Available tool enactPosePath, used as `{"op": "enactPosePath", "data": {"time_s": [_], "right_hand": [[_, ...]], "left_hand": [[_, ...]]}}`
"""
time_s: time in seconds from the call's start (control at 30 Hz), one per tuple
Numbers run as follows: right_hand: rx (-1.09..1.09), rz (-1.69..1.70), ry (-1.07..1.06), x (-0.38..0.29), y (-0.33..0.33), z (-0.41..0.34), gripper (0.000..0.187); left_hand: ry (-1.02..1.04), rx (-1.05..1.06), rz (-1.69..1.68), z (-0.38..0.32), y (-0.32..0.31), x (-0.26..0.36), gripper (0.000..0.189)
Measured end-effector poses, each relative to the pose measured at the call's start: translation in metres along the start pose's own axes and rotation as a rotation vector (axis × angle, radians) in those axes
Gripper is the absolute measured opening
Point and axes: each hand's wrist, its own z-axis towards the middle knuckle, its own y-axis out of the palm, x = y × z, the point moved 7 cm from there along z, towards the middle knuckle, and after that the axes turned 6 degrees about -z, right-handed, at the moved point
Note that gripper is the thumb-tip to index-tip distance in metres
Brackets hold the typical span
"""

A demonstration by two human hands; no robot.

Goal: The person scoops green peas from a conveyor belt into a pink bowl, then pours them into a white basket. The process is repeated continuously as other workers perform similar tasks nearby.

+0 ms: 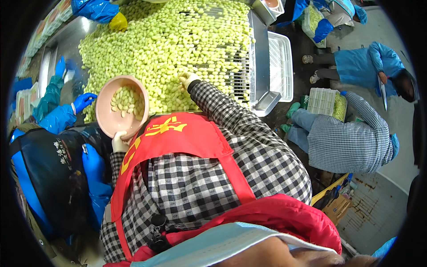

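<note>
My left hand (pixel 120 143), in a whitish glove, holds the near rim of a pink plastic bowl (pixel 106 115). The bowl is tilted, and some green grapes (pixel 125 101) lie inside it. My right hand (pixel 188 80), also gloved, reaches down to the thick layer of loose green grapes (pixel 160 56) spread over the metal table. Its fingertips touch the grapes; whether one is pinched between them cannot be told. The bowl stands out over the near left edge of the grape layer.
A slatted metal grate (pixel 238 80) and a metal chute (pixel 262 66) lie right of the grapes, beside a white plastic crate (pixel 280 66). A co-worker's blue-gloved hand (pixel 83 101) is close to the bowl. Another's yellow-gloved hand (pixel 118 22) is across the table.
</note>
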Motion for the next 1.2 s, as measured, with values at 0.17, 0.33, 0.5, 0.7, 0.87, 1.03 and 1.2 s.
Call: {"op": "enactPosePath", "data": {"time_s": [0.17,0.33,0.5,0.7,0.87,1.03,1.2], "right_hand": [[-0.041,0.130,-0.219,-0.058,0.038,-0.033,0.032],[-0.146,-0.356,-0.909,-0.151,0.097,-0.108,0.031],[-0.066,-0.518,-1.278,-0.172,0.109,-0.134,0.049],[0.497,-0.688,-0.449,-0.091,-0.075,-0.034,0.023],[0.753,-0.360,0.111,-0.027,-0.234,-0.001,0.036],[0.512,-0.966,0.328,-0.028,-0.244,0.027,0.041],[0.645,-0.923,0.201,-0.063,-0.223,0.002,0.035]], "left_hand": [[0.011,0.039,-0.020,-0.003,-0.005,-0.002,0.015],[0.007,0.048,-0.013,0.000,-0.013,-0.003,0.013],[-0.051,0.012,-0.044,0.002,-0.016,-0.005,0.017],[-0.028,0.039,-0.017,-0.020,-0.002,-0.010,0.021],[-0.029,0.058,-0.013,-0.041,0.009,-0.008,0.021],[-0.032,0.113,0.023,-0.060,0.013,-0.003,0.020],[-0.034,0.121,0.021,-0.063,0.013,-0.002,0.020]]}}
